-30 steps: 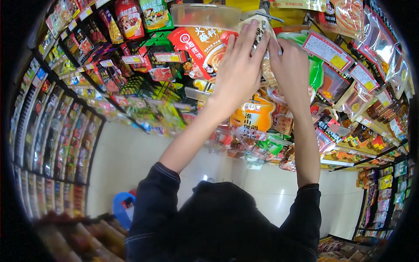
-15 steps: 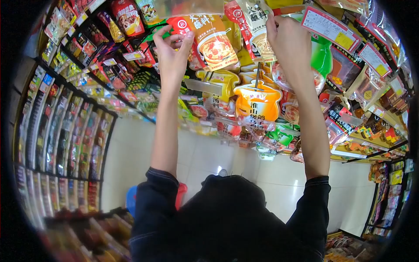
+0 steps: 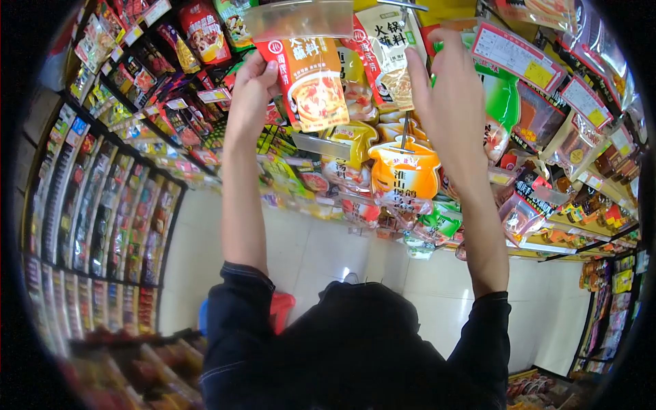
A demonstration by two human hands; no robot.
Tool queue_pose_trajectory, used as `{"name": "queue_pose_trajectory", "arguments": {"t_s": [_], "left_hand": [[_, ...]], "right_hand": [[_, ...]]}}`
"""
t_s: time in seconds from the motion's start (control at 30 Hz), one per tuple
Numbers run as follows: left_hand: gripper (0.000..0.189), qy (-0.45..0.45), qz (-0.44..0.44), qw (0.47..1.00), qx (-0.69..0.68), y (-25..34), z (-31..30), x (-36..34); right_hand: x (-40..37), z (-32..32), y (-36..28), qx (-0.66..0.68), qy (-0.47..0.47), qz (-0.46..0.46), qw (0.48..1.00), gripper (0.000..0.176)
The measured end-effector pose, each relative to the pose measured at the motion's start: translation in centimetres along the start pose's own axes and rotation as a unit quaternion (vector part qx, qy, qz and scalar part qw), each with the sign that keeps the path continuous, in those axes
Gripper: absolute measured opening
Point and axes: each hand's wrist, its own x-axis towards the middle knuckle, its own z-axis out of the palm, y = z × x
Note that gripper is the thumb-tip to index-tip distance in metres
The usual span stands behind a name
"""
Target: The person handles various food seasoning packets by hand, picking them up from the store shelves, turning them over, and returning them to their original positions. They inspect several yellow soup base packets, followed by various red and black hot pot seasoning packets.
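A red-and-orange packet of hot pot dipping sauce (image 3: 316, 89) hangs beneath a clear plastic label holder. My left hand (image 3: 253, 85) has its fingers curled at the packet's left edge, thumb in front. To the right hangs a cream-and-red dipping sauce packet (image 3: 389, 58) on a metal hook. Just beside it is my right hand (image 3: 447, 78), slightly blurred, with thumb and forefinger apart and nothing visible between them. Below, orange pot-shaped soup packets (image 3: 404, 171) hang in a row, with a yellow one (image 3: 352, 140) to their left.
Price tags (image 3: 516, 51) stick out at the upper right in front of a green packet (image 3: 502, 99). Shelves of packaged goods (image 3: 96, 205) stand at the left. A red-and-blue object (image 3: 281, 311) is by my left sleeve, above the pale tiled floor (image 3: 314, 253).
My left hand has moved down and left and closed at the orange packet's edge; that packet hangs straighter and lower. My right hand has come off the cream packet, which now shows more.
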Motion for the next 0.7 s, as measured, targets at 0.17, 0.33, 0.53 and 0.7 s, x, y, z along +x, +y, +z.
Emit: {"name": "queue_pose_trajectory", "arguments": {"t_s": [0.17,0.33,0.53,0.7], "left_hand": [[0.032,-0.024,-0.019,0.995,-0.091,0.9,1.1,-2.5],[0.018,-0.029,0.041,0.998,0.032,1.6,2.9,-5.5],[0.023,0.017,0.085,0.995,-0.038,1.5,-1.2,-3.4],[0.039,0.043,0.135,0.976,0.167,-1.8,-0.3,2.3]], "right_hand": [[-1.0,1.4,-3.8,0.188,-0.066,-0.02,0.98,0.052],[-1.5,3.8,-4.7,0.32,-0.234,0.124,0.91,0.048],[-2.9,2.0,-3.4,0.42,-0.245,0.222,0.845,0.03],[-4.7,-0.6,-3.7,0.326,-0.277,0.183,0.885,0.032]]}}
